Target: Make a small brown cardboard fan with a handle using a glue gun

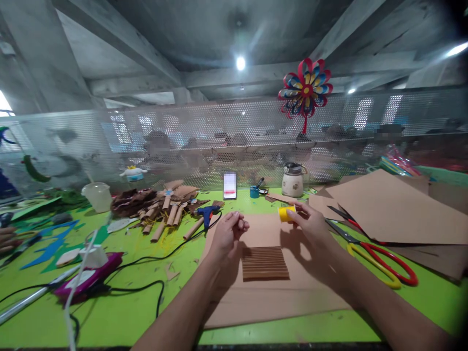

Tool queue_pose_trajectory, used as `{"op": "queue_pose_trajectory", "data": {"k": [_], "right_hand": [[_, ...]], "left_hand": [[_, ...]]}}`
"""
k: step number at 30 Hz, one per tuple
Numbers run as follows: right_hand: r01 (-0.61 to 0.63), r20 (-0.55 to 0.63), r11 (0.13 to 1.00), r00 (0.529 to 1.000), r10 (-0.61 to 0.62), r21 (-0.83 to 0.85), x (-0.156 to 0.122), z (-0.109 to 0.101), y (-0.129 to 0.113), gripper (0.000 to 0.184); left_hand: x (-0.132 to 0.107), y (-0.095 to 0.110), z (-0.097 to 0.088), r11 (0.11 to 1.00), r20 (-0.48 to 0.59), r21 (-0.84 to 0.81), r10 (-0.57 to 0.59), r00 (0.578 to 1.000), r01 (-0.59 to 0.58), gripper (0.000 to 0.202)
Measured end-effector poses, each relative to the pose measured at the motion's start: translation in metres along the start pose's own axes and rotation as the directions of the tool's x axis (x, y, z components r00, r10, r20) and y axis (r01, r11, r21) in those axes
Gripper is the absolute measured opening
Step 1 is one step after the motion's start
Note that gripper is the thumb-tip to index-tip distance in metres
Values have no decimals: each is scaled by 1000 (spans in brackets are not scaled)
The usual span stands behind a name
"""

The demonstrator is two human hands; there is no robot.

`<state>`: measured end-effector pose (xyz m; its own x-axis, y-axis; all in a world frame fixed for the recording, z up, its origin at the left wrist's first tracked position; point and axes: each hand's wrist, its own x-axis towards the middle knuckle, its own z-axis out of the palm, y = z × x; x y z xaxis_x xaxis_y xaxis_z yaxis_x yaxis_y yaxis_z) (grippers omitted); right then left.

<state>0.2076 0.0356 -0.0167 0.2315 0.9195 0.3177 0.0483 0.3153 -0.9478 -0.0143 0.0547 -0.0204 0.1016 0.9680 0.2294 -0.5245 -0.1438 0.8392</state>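
My right hand (306, 220) grips a small yellow spool (286, 213) between thumb and fingers, above a large sheet of brown cardboard (263, 304). My left hand (231, 229) is raised to the left of it with the fingertips pinched together. Whatever is in that pinch, if anything, is too small to make out. Below and between the hands, a pleated piece of brown paper (265, 263) lies on the cardboard, its folds running crosswise.
Scissors (383, 263) with red and yellow handles lie at right beside stacked cardboard (409, 209). A blue glue gun (207, 214), rolled brown tubes (168, 219) and a purple power strip (89, 280) with cables lie left. Behind stand a phone (230, 185) and a jug (293, 180).
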Motion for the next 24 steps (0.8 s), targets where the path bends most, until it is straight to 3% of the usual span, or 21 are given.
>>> {"op": "queue_pose_trajectory", "data": {"k": [2, 6, 9, 15, 18, 21, 24], "right_hand": [[16, -95, 999, 995, -19, -37, 5, -3, 5, 45], [-36, -100, 998, 994, 41, 56, 11, -7, 10, 35], [-77, -183, 986, 978, 103, 146, 21, -16, 13, 31], [-35, -494, 954, 850, 185, 297, 52, -52, 22, 22], [-1, -586, 949, 786, 196, 316, 59, -68, 25, 19], [15, -619, 949, 762, 192, 314, 61, -75, 27, 18], [14, -611, 951, 769, 187, 310, 61, -74, 29, 18]], "left_hand": [[4, -1, -4, 999, -55, 23, 46, 997, -45, 27], [10, 0, -12, 993, -150, 64, 111, 982, -103, 28], [12, 4, -18, 983, -227, 102, 172, 959, -152, 25], [17, 7, -26, 968, -327, 160, 236, 915, -193, 23], [19, 6, -27, 963, -346, 173, 257, 903, -207, 21], [19, 4, -27, 956, -352, 186, 280, 893, -227, 19], [18, 2, -26, 953, -343, 200, 287, 894, -229, 19]]}}
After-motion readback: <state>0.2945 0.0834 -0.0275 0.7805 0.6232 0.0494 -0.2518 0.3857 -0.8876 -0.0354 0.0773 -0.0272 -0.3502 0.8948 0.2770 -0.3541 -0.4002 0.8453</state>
